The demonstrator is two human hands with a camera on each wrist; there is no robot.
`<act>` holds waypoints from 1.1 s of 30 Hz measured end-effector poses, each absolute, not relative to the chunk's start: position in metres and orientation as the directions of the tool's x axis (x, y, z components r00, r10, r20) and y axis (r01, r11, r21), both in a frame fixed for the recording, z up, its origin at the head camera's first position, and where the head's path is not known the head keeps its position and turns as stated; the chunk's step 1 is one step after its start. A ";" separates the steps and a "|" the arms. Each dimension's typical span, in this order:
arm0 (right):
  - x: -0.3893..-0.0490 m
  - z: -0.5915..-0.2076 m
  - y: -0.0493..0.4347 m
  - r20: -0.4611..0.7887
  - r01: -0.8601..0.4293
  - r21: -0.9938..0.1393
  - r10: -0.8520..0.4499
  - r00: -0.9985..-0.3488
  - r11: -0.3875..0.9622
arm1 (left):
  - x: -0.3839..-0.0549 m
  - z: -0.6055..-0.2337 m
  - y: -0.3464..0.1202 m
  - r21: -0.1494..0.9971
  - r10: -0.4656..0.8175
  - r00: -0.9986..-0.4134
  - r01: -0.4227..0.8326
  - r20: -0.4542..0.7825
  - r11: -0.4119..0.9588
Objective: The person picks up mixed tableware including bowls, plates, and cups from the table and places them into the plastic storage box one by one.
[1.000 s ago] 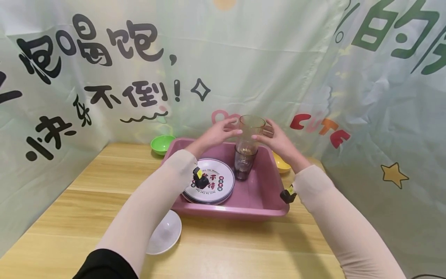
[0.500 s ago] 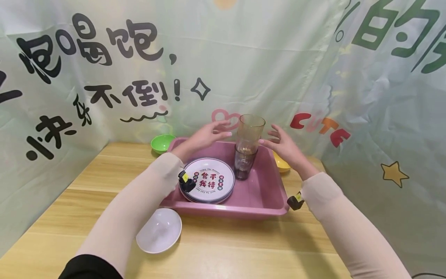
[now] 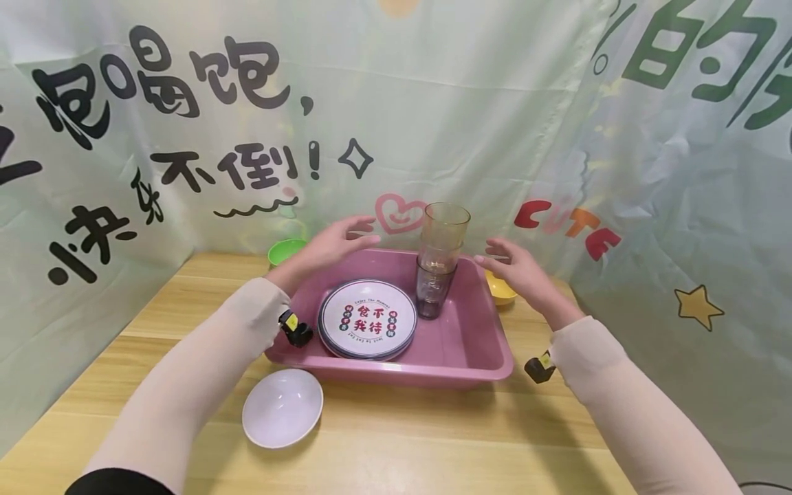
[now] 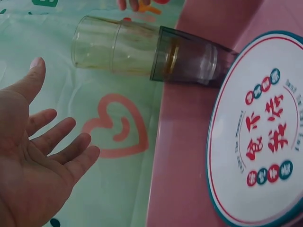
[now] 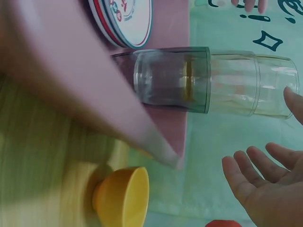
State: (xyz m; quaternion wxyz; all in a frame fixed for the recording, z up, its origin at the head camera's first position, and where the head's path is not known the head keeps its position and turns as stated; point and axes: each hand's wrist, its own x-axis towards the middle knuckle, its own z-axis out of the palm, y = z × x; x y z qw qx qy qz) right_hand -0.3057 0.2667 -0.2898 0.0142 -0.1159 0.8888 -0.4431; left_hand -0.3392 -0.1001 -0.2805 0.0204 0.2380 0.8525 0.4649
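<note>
A stack of clear cups stands in the pink basin [image 3: 470, 375]: a dark grey cup [image 3: 434, 292] at the bottom, with amber cups [image 3: 445, 230] nested in it and rising above the rim. My left hand [image 3: 334, 244] hovers left of the stack over the basin's back left part, fingers spread and holding nothing. On the other side my right hand [image 3: 520, 271] hangs above the basin's right edge, fingers loosely bent, apart from the cups. White plates [image 3: 368, 320] with red lettering lie stacked in the basin's left half.
A white bowl [image 3: 283, 409] sits on the wooden table in front of the basin. Behind its left corner is a green bowl [image 3: 284, 251], partly hidden. A yellow bowl [image 5: 124, 196] stands beside the basin's right side. A printed curtain [image 3: 495, 103] hangs behind everything.
Both hands have drawn away from the amber cups, the left one leftward, the right one rightward and down. The cups stay standing in the basin. The white bowl shows more fully.
</note>
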 end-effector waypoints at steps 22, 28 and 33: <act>-0.290 -0.316 0.288 0.004 -0.129 -0.765 -0.195 -0.981 0.632 | -0.304 -0.287 -0.182 0.819 0.390 -0.905 0.351 0.172 0.454; -0.284 -0.329 0.293 -0.012 -0.122 -0.773 -0.206 -0.978 0.623 | -0.292 -0.295 -0.201 0.819 0.384 -0.912 0.329 0.146 0.470; -0.281 -0.344 0.293 -0.021 -0.116 -0.816 -0.229 -0.973 0.566 | -0.283 -0.308 -0.213 0.836 0.375 -0.919 0.300 0.124 0.458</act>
